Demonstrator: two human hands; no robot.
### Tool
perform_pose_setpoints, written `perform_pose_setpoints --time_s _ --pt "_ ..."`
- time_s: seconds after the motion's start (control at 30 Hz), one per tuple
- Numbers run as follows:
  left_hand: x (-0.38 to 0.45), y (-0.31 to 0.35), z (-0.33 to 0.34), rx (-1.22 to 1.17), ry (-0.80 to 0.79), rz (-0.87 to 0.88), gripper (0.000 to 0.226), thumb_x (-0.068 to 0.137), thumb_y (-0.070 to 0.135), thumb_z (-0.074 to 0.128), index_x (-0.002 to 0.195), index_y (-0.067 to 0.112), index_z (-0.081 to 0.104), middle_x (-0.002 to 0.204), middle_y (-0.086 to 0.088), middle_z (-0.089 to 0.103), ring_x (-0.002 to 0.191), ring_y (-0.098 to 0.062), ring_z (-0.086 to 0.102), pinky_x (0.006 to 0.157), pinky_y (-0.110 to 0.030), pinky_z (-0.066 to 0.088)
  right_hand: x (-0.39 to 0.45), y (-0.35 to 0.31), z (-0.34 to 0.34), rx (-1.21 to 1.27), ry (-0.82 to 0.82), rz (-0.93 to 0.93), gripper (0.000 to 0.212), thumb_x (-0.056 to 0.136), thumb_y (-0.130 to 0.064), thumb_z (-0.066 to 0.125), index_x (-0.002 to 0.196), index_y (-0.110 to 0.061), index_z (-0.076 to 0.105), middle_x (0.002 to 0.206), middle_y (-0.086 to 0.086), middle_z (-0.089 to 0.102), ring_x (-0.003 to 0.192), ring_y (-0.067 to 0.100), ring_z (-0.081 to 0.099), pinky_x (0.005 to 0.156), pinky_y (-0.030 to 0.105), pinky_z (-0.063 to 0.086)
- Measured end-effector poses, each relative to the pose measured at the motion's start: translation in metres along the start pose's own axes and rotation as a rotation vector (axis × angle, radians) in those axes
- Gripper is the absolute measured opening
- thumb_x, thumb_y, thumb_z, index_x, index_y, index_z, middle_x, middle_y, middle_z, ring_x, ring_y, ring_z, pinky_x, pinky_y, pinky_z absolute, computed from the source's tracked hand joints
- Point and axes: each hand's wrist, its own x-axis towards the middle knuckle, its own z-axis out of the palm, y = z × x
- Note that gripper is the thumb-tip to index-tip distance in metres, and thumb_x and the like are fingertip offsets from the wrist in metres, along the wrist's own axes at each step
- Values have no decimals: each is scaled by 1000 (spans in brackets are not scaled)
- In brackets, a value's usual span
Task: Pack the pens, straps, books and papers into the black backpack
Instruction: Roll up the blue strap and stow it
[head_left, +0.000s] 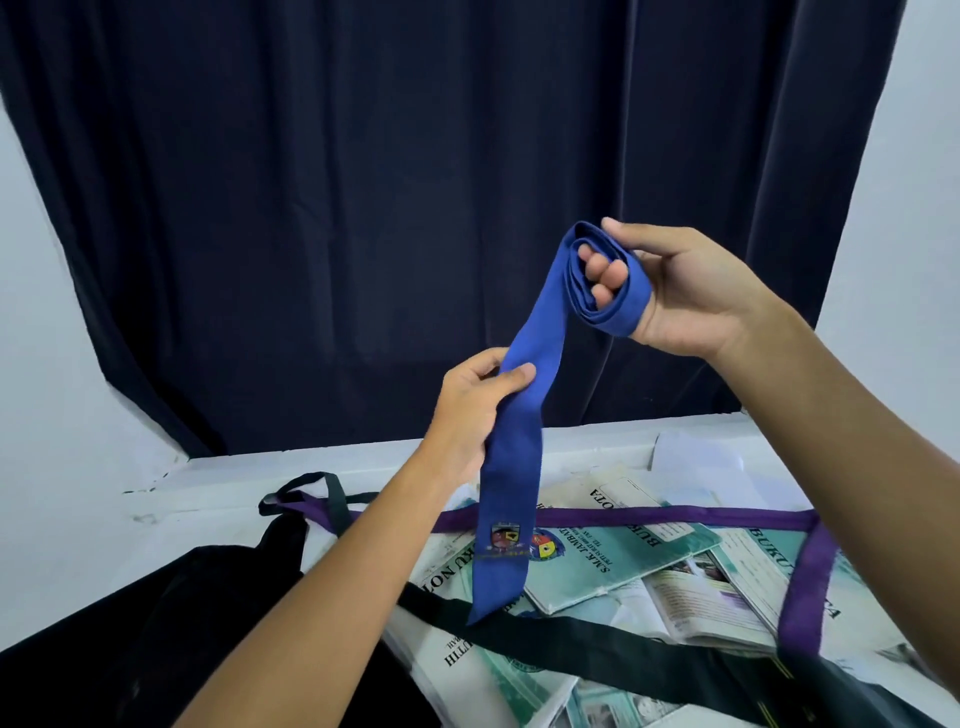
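Books (618, 561) and straps still litter the table (363, 462); right hand (675, 296) and left hand (478, 400) grip the half-rolled blue tie (524, 415), backpack (156, 623) waiting.

White tabletop (218, 499) carrying a black backpack (156, 623) at 8 o'clock, with teal books (618, 566) and papers (696, 452) scattered toward 4 o'clock, purple strap (649, 517) and black strap (571, 639) lying across them.

soft even light from above, your shadows are barely there, no glare anywhere, the dark curtain (415, 182) soaks up detail, wide-angle bending at the edges, slight blur low in the corners
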Motion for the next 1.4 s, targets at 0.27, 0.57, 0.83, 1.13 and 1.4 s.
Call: perform_pose_setpoints --time_s 0.27,0.57,0.83,1.13,1.4 --pt "11 0 -31 171 -138 -101 53 71 64 64 101 21 67 81 -2 67 74 -17 59 74 -29 43 -6 8 -10 -72 -27 120 24 77 -27 60 68 -5 66 55 -3 55 34 3 48 42 15 48" --pt "-6 8 19 489 133 509 63 67 30 88 121 18 59 118 5 64 112 -14 59 95 -35 50 -5 13 7 -18 -47 110 21 78 -23 64 85 -3 63 63 1 64 45 5 58 48 20 53" --pt "0 -18 36 827 563 644 46 86 51 59 118 18 62 114 9 60 109 -12 49 91 -35 31 -8 16 17 57 -27 79 23 76 -19 67 91 -2 64 65 4 65 48 8 63 52 23 56" --pt "-27 -6 29 129 20 169 18 94 14 61 80 4 66 67 -6 71 52 -21 67 52 -29 55 -3 22 10 145 13 -27 17 96 -13 54 95 1 64 78 10 69 69 17 69 70 32 61" --pt "-63 -2 21 -63 -99 -94 31 77 31 61 80 0 60 59 -13 66 44 -24 63 44 -29 53 17 44 -2 30 92 -176 17 96 -1 50 107 8 61 93 17 73 87 23 73 86 36 58"
